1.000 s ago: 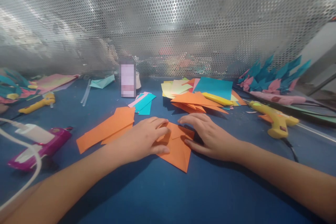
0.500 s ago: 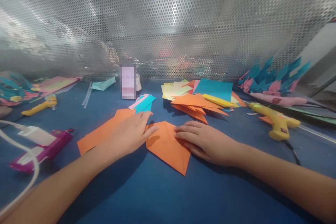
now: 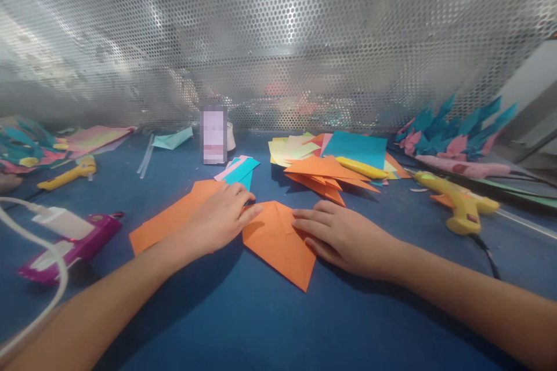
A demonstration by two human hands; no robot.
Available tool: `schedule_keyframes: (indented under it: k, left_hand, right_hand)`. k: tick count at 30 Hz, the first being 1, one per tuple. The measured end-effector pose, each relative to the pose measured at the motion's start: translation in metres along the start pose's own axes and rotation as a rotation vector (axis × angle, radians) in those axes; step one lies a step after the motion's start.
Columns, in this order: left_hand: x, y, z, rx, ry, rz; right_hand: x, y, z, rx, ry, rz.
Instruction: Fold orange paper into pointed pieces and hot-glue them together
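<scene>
A folded orange paper lies on the blue table in front of me, one pointed corner towards me and crease lines near its top. My left hand is at its upper left edge, thumb resting on the paper and fingers stretched out beyond it. My right hand lies over the right edge, fingers extended and flat on the paper. More orange paper lies partly under my left hand and forearm. Just past my left fingertips are blue and pink paper strips.
Behind the paper is a pile of orange folded pieces with a yellow cutter. A yellow glue gun lies right; another yellow tool and a magenta power strip lie left. A perforated metal panel stands behind.
The whole view has shifted very slightly. Both hands stay at the orange paper, with only tiny finger movement.
</scene>
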State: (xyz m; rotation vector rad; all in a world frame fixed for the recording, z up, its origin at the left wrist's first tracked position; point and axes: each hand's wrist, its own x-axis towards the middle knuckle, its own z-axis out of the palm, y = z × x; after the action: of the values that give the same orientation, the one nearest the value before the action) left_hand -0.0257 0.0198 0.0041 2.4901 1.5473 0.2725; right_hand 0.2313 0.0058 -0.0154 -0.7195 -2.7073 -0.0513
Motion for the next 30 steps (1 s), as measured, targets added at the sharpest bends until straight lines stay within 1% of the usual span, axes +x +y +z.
schedule_keyframes:
  k: [2,5,7,8,11,14,16,19,24,26,30]
  left_hand:
    - [0.000,0.003,0.000,-0.047,-0.011,-0.025]
    - [0.001,0.008,-0.001,-0.112,-0.007,-0.118]
    - [0.002,0.010,0.000,-0.180,0.024,-0.147]
    - [0.003,0.011,0.002,-0.220,0.049,-0.136]
    - [0.006,0.012,0.010,-0.317,0.151,-0.022]
    - [0.006,0.013,0.017,-0.321,0.214,0.122]
    - [0.006,0.014,0.018,-0.293,0.210,0.217]
    - [0.005,0.014,0.019,-0.248,0.185,0.312]
    - [0.005,0.010,0.022,-0.198,0.175,0.513]
    - [0.005,0.009,0.023,-0.176,0.170,0.550]
    - [0.004,0.008,0.019,-0.135,0.130,0.570]
  right_hand:
    - [0.000,-0.001,0.001,-0.040,0.012,-0.005]
    - [-0.001,-0.002,0.003,-0.082,0.019,-0.014]
    - [-0.001,-0.002,0.003,-0.092,0.027,-0.013]
    - [-0.001,-0.002,0.003,-0.092,0.032,-0.013]
    - [-0.001,-0.002,0.002,-0.072,0.032,-0.031]
    - [0.000,0.000,0.003,-0.042,0.009,-0.070]
    - [-0.001,0.003,0.004,-0.013,-0.006,-0.079]
    - [-0.002,0.006,0.006,0.031,-0.025,-0.066]
    - [-0.003,0.007,0.007,0.055,-0.055,-0.047]
    - [-0.003,0.007,0.007,0.060,-0.060,-0.044]
    - [-0.002,0.006,0.006,0.060,-0.051,-0.051]
